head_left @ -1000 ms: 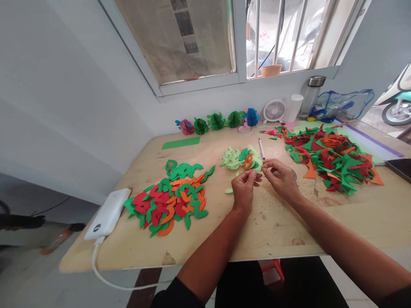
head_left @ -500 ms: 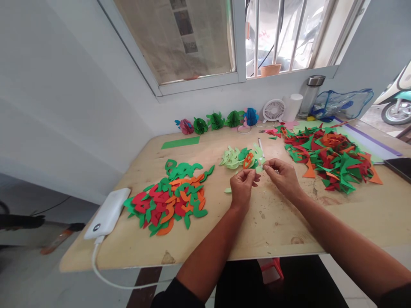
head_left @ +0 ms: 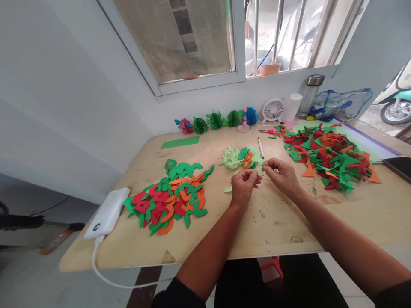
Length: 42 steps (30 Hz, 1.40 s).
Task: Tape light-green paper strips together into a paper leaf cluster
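Observation:
Between my two hands is a small light green paper piece (head_left: 260, 168), seen at the fingertips. My left hand (head_left: 244, 187) pinches its left end with thumb and forefinger. My right hand (head_left: 282, 176) pinches the right end, its fingers curled. Just beyond them lies a small heap of light green paper cut-outs (head_left: 230, 157), with an orange cut-out (head_left: 248, 160) and darker green ones at its right. A white pen (head_left: 260, 147) rests behind the fingertips. The fingers partly cover the piece, so its full shape is hidden.
Red, orange and green curved cut-outs (head_left: 160, 201) are heaped on the left, pointed scraps (head_left: 330, 154) on the right. A white power bank (head_left: 107, 214) lies at the left edge. Paper honeycomb figures (head_left: 216, 121), a small fan (head_left: 274, 110) and a bottle (head_left: 311, 96) line the wall.
The light green piece now shows more clearly between my fingertips, and more of the pen is uncovered behind it. Both hands stay almost in place.

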Available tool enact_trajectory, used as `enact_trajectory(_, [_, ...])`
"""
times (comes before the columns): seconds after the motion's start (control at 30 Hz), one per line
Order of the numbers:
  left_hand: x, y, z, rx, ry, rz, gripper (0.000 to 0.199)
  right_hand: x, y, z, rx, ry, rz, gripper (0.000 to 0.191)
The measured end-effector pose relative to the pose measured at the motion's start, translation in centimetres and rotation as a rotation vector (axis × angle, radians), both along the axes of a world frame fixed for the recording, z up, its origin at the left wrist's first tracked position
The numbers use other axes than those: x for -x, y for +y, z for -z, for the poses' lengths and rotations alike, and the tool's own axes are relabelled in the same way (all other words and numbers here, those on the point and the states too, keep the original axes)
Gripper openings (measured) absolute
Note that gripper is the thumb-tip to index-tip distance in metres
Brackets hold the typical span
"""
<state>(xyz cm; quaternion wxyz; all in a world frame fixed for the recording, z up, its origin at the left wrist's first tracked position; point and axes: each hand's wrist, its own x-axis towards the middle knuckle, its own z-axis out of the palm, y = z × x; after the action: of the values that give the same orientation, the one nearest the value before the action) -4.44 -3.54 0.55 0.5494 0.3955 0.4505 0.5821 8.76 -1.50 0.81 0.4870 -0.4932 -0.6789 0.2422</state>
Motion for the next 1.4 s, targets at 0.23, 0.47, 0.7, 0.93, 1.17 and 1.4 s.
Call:
enact_trajectory(0.23, [-0.1, -0.1, 0.4, -0.046, 0.076, -0.09, 0.016, 0.2, 0.0, 0.3, -0.095, -0.04, 0.008, 0.008])
enact_trajectory(0.47, [-0.3, -0.1, 0.8, -0.084, 0.143, -0.141, 0.015, 0.5, -0.2, 0.7, -0.155, -0.065, -0.001, 0.006])
enact_trajectory(0.7, [-0.3, 0.0, 1.2, -0.148, 0.212, -0.171, 0.015, 0.7, -0.3, 0.7, -0.285, -0.151, 0.049, 0.005])
enact_trajectory(0.93, [-0.5, -0.2, 1.0, -0.184, 0.241, -0.186, 0.014, 0.8, -0.6, 0.6, -0.4, -0.268, 0.12, 0.007])
enact_trajectory(1.17, [-0.6, -0.3, 0.9, -0.198, 0.25, -0.189, 0.013, 1.0, -0.9, 0.3, -0.465, -0.326, 0.101, 0.009])
enact_trajectory(1.4, [-0.5, -0.3, 0.9, -0.191, 0.251, -0.186, 0.015, 1.0, -0.9, 0.4, -0.483, -0.348, 0.094, 0.008])
